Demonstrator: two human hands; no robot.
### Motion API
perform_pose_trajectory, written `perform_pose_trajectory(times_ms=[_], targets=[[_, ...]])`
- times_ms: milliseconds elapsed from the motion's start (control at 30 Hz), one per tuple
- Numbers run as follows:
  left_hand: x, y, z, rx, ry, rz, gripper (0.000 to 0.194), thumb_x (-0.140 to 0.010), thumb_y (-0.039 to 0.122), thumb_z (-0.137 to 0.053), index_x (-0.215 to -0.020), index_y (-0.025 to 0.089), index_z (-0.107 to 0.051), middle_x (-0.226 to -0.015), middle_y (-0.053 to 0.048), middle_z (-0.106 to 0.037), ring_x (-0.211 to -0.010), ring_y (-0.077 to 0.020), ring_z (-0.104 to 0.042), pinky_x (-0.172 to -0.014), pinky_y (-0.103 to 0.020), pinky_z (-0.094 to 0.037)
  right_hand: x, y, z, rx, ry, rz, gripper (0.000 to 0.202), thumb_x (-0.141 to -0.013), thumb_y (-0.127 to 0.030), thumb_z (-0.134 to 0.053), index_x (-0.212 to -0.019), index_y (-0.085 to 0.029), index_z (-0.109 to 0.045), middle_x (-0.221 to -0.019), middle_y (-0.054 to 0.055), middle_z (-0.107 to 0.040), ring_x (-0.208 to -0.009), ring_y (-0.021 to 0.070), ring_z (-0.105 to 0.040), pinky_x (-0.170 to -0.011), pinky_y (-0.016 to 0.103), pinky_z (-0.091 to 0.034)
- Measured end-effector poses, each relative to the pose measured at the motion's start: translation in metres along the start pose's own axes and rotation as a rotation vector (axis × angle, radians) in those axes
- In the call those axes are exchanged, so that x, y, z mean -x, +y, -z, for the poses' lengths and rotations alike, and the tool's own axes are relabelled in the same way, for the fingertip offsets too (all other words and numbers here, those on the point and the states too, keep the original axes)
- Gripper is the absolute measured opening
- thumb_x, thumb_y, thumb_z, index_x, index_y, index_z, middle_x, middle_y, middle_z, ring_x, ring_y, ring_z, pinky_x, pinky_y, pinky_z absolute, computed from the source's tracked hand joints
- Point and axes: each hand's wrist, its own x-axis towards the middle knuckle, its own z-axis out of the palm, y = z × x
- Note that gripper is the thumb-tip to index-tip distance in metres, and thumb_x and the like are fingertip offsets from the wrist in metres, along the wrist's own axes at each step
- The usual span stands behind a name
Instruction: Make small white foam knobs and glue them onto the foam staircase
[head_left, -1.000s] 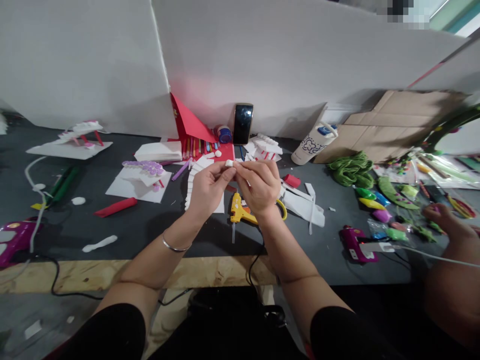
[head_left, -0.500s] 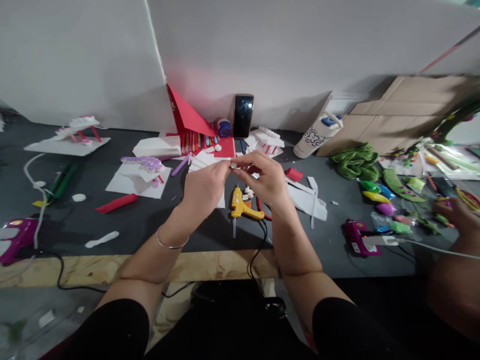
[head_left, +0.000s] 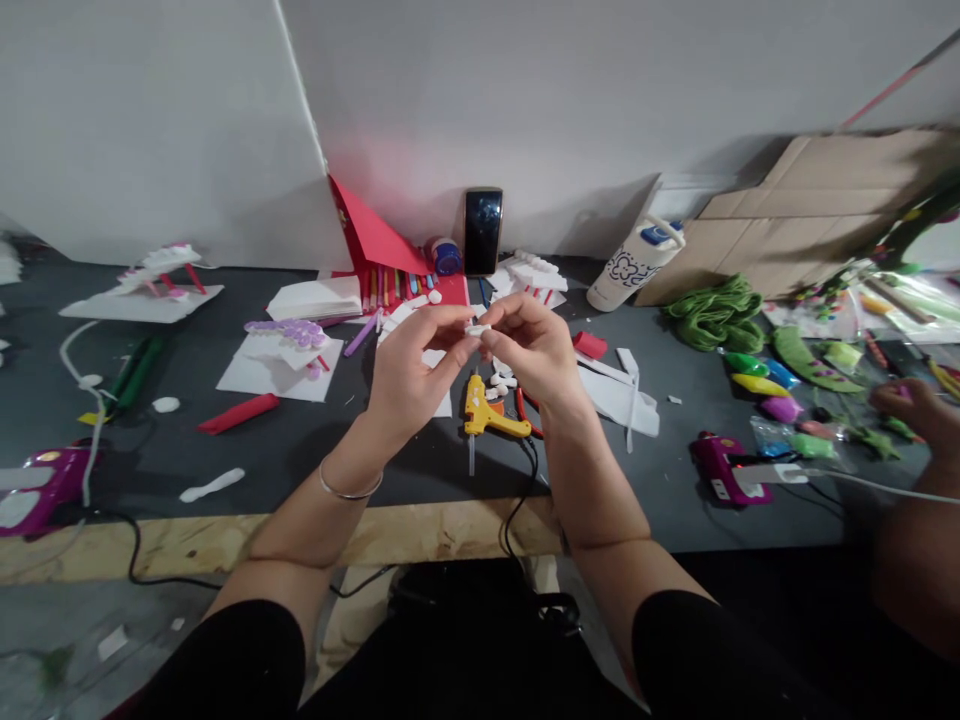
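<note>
Just beyond the glue gun [head_left: 475, 406], my left hand [head_left: 409, 372] and right hand [head_left: 541, 352] pinch a white piece [head_left: 477, 329], fingertips nearly closed; moving it calls for light pressure.

Left hand: raised, thumb and index finger pinched [head_left: 424, 365]
Right hand: mirrored pinch, fingers curled [head_left: 531, 352]
Fingertips: both hands' nearly meeting
Left wrist: silver bangle [head_left: 351, 492]
Forearms: 2, bare, angled inward
Upper arms: black sleeves

Below the hands [head_left: 475, 345], a yellow plastic glue gun [head_left: 491, 412]; right of them, a white bottle [head_left: 628, 268] patterned dark blue.
</note>
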Motion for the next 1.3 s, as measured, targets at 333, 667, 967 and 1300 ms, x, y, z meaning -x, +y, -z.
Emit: perform_pose_trajectory(times_ms=[333, 667, 967, 1300], targets=[[-0.004, -0.007, 0.002, -0.038, 0.055, -0.319, 0.003, -0.096, 0.021, -0.071, -0.095, 0.023, -0.070, -0.093, -0.001, -0.077, -0.089, -0.0144, -0.072, -0.083, -0.028, -0.058, 0.001, 0.006, -0.006, -0.258, -0.052, -0.149, 0.034, -0.081, -0.050, -0.085, -0.084, -0.023, -0.064, -0.067, -0.008, -0.060, -0.054, 0.0055, -0.056, -0.055, 0.020, -0.054], [-0.012, -0.004, -0.004, 0.777, -0.012, 0.431, 0.040, -0.069, 0.047, -0.096, -0.074, 0.018, -0.068, -0.067, 0.002, -0.068, -0.056, -0.0074, -0.060, -0.056, -0.020, -0.051, 0.007, -0.009, -0.001, 0.080, -0.054, 0.092, 0.028, -0.087, -0.045, -0.082, -0.101, -0.024, -0.070, -0.086, -0.003, -0.073, -0.076, 0.0106, -0.072, -0.072, 0.026, -0.062], [-0.008, 0.001, -0.003, 0.704, -0.020, 0.362, 0.036, -0.072, 0.045, -0.095, -0.079, 0.019, -0.072, -0.070, 0.002, -0.070, -0.059, -0.0079, -0.064, -0.058, -0.021, -0.053, 0.007, -0.010, -0.001, 0.048, -0.014, 0.031, 0.029, -0.086, -0.047, -0.082, -0.090, -0.022, -0.070, -0.076, -0.003, -0.073, -0.067, 0.0102, -0.071, -0.063, 0.025, -0.062], [-0.010, -0.006, -0.009, 0.974, -0.056, 0.565, 0.043, -0.063, 0.044, -0.100, -0.072, 0.018, -0.066, -0.067, 0.004, -0.068, -0.056, -0.0049, -0.060, -0.056, -0.017, -0.050, 0.008, -0.011, -0.001, 0.156, -0.021, 0.109, 0.033, -0.084, -0.049, -0.084, -0.105, -0.026, -0.073, -0.090, -0.002, -0.075, -0.079, 0.0119, -0.071, -0.072, 0.027, -0.062]])
